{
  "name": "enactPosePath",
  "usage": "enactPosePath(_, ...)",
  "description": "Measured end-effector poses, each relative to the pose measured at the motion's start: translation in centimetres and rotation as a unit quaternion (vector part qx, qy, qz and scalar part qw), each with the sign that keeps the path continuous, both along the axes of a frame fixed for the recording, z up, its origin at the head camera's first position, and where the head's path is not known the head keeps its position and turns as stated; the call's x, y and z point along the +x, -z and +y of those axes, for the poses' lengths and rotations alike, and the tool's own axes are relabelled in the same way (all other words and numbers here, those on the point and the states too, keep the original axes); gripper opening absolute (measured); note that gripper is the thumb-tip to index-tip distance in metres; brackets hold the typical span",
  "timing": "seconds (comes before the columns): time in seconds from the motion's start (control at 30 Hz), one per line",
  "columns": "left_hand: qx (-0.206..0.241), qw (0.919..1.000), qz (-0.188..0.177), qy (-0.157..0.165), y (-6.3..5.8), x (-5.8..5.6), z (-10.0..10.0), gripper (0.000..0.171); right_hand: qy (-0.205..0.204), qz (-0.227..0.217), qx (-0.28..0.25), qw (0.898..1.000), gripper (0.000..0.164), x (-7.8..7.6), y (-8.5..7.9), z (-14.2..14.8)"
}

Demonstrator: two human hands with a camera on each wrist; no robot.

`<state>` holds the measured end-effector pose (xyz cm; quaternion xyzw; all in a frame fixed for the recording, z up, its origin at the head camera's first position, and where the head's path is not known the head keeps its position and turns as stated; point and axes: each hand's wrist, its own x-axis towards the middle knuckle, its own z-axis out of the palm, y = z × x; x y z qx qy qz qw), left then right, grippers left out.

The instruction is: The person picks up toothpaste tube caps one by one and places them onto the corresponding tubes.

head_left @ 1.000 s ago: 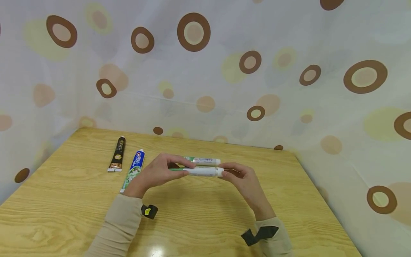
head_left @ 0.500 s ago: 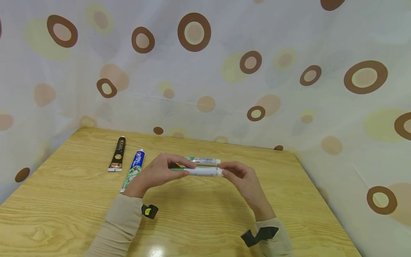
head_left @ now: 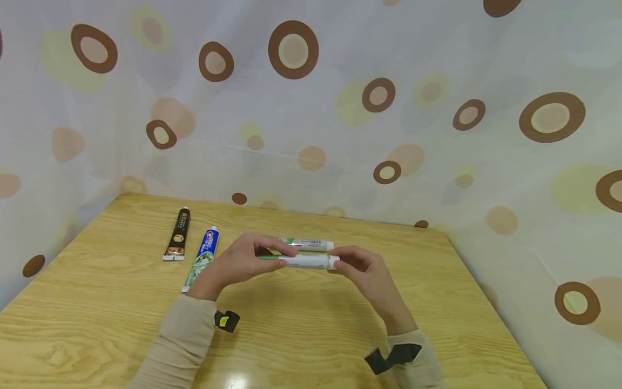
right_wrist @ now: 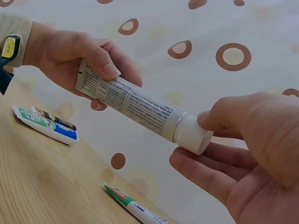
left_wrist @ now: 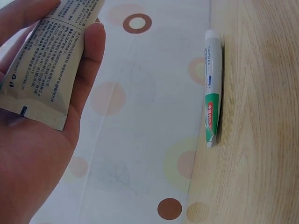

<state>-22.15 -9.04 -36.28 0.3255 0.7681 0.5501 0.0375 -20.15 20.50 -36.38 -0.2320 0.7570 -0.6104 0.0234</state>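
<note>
A white toothpaste tube (head_left: 307,261) with printed text lies level above the table, cap end to the right. My left hand (head_left: 243,258) grips its flat crimped end between thumb and fingers. At the other end, my right hand (head_left: 366,273) pinches the white cap (right_wrist: 192,135) between thumb and fingers. The cap sits on the tube's neck; whether it is loose I cannot tell. Just behind the held tube, a second white and green toothpaste tube (left_wrist: 213,84) lies on the table, partly covered by the left fingers in the head view.
On the left of the wooden table (head_left: 291,335) lie a blue and green toothpaste tube (head_left: 206,246), partly behind my left wrist, and a black toothpaste tube (head_left: 178,232). A white curtain (head_left: 311,119) with brown circles stands along the table's back and sides.
The right fingers have shifted slightly on the cap, and more of the cap shows now. The left hand, the held tube and the other tubes stay in place.
</note>
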Motion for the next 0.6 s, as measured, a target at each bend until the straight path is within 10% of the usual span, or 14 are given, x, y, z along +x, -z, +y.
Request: enactPosePath(0.6,0.004,1.0,-0.004,0.003,-0.06,0.09,-0.06,0.021,0.006,-0.001,0.034,0.999,0.036,0.05,-0.01,-0.2)
